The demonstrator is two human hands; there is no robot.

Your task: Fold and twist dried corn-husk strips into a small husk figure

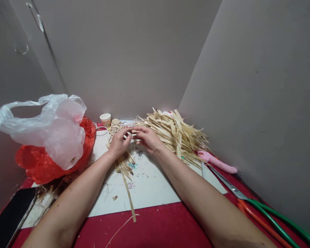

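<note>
My left hand (119,142) is closed in a pinch over the white board, its fingertips meeting those of my right hand (147,138). The right fingers are also bent and closed. A small pale bit of straw strip (133,131) shows between the fingertips, mostly hidden. Under and behind the left hand lies a bundle of coiled and braided straw cord (115,126). Flat straw strips (125,167) fan out below that hand, and one long strip (130,198) reaches over the board's front edge. Right of my right hand rests a big pile of dry straw strips (167,129).
A white plastic bag (64,134) sits on a red bag (49,165) at left. Nearby are a paper cup (105,119) and a dark phone (11,217). Pink-handled tool (219,162) and scissors (235,191) with green and orange handles lie right. Grey walls enclose the red-covered table (144,230).
</note>
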